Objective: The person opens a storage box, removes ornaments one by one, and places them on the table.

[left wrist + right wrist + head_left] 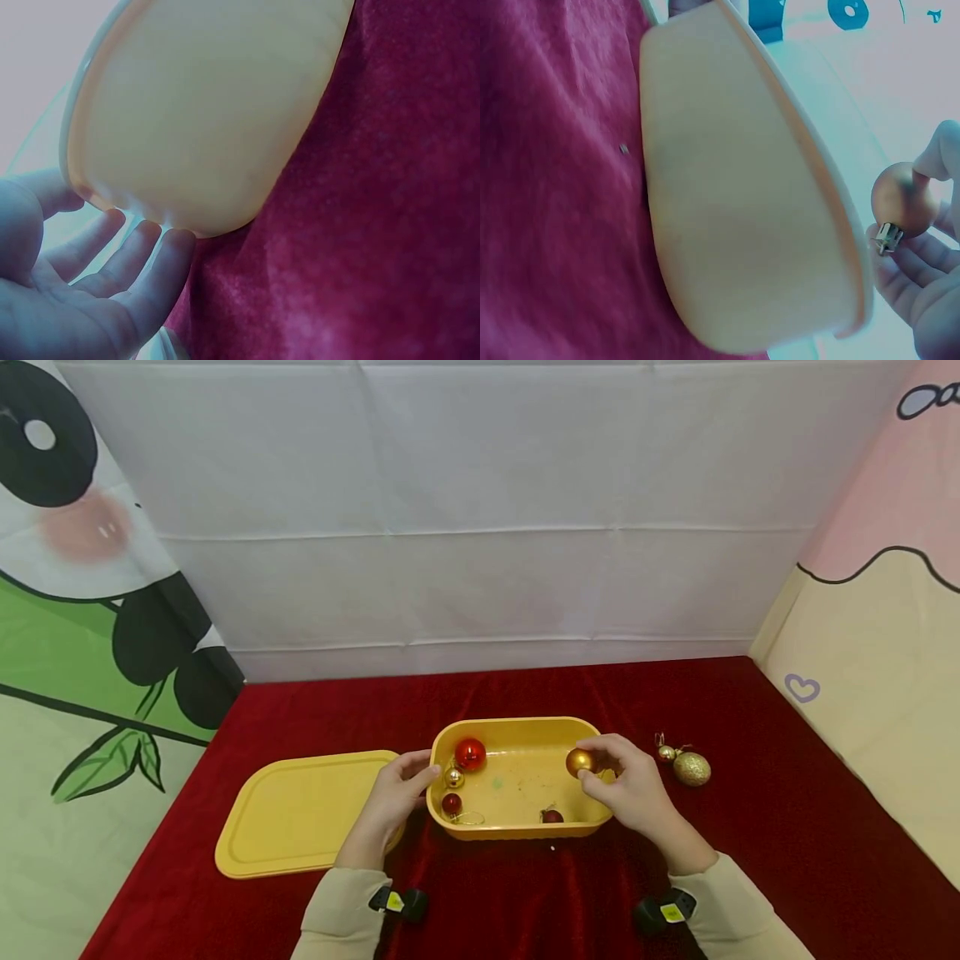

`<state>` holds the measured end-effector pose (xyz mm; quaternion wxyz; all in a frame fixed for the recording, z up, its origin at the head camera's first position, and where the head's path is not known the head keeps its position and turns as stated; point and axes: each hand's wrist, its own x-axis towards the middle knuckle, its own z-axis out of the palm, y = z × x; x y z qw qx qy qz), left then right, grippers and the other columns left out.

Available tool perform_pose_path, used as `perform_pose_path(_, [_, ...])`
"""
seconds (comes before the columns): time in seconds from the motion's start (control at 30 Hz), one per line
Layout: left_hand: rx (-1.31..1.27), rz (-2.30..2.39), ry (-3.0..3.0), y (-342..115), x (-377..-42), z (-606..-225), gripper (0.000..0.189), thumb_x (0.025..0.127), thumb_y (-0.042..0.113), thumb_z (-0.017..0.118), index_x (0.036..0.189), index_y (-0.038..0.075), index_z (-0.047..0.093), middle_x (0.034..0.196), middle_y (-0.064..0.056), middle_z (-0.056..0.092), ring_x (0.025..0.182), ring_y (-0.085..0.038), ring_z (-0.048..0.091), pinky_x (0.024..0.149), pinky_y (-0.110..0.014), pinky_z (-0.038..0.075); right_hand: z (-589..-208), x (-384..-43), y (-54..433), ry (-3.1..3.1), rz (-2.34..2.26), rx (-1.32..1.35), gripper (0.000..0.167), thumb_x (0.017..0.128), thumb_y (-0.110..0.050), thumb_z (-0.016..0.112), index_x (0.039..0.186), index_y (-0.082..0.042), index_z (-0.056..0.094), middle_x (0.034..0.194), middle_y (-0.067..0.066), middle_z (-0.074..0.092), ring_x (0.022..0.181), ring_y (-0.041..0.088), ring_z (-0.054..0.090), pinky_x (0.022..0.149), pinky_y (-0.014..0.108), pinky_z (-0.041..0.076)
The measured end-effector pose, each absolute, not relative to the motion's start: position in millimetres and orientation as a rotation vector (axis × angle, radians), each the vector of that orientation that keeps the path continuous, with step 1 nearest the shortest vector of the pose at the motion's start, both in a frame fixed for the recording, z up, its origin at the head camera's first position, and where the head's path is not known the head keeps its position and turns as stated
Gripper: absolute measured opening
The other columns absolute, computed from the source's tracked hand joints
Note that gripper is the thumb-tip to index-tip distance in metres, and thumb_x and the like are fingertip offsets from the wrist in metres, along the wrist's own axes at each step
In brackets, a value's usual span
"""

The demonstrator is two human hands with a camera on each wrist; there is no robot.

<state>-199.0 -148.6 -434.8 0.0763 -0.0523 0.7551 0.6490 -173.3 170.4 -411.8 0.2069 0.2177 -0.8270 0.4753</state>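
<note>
A yellow plastic container (517, 831) stands in the middle of the cloth-covered table. My left hand (392, 800) grips its left end, thumb at the rim and fingertips against the outer wall (187, 127). Over the container's right end, my right hand (637, 787) pinches a gold Christmas ball (579, 762) between thumb and fingers; its metal cap (889, 237) points downward in the right wrist view. Inside lie a shiny red ball (470, 754), a small gold ball (453, 777), a small dark red ball (452, 804) and another dark red ball (552, 817) near the front wall.
A flat yellow lid (292, 818) lies left of the container, partly behind my left forearm. To the right, a glittery gold ball (692, 769) rests beside a smaller gold ball (666, 753). Red velvet cloth (780, 810) covers the table; a white sheet (495, 585) hangs behind.
</note>
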Motion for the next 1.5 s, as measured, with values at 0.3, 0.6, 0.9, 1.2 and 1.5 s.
perform_pose_path(0.3, [-0.179,1.934,2.271,-148,-199,-436,0.04,0.093,0.017,0.059,0.13,0.006,0.052,0.125,-0.019,0.056,0.104,-0.024,0.06,0.078,-0.034,0.056,-408,-175,194,-2.236,1.305,0.561,0.034,0.071,0.01,0.073,0.102,-0.002,0.066,0.092,0.009,0.065,0.076,0.002,0.057,0.063,0.02,0.051])
perform_pose_path(0.6, [-0.184,1.937,2.25,-148,-199,-434,0.04,0.094,0.018,0.058,0.132,0.006,0.051,0.128,-0.019,0.055,0.107,-0.025,0.06,0.081,-0.035,0.055,-407,-180,219,-2.282,1.244,0.353,0.033,0.073,0.004,0.075,0.104,0.0,0.064,0.094,0.012,0.064,0.078,-0.004,0.053,0.065,0.01,0.047])
perform_pose_path(0.9, [-0.181,1.924,2.244,-150,-200,-434,0.042,0.094,0.019,0.058,0.133,0.006,0.05,0.128,-0.019,0.054,0.104,-0.021,0.06,0.081,-0.034,0.055,-405,-189,248,-2.266,1.315,0.211,0.033,0.078,0.004,0.071,0.11,0.004,0.06,0.089,-0.019,0.057,0.073,-0.006,0.055,0.061,0.009,0.048])
perform_pose_path(1.2, [-0.18,1.946,2.236,-151,-201,-435,0.042,0.093,0.017,0.059,0.132,0.004,0.05,0.126,-0.02,0.054,0.099,-0.018,0.061,0.076,-0.031,0.056,-407,-194,269,-2.352,1.251,0.033,0.032,0.087,-0.011,0.064,0.118,0.0,0.061,0.102,-0.002,0.057,0.082,-0.011,0.051,0.069,0.003,0.043])
perform_pose_path(1.5, [-0.201,1.937,2.226,-149,-201,-434,0.04,0.094,0.017,0.058,0.131,0.006,0.051,0.126,-0.018,0.054,0.099,-0.017,0.06,0.076,-0.03,0.055,-412,-198,285,-2.358,1.271,-0.111,0.037,0.089,-0.017,0.063,0.123,-0.002,0.056,0.095,-0.022,0.051,0.084,-0.014,0.049,0.069,0.001,0.041])
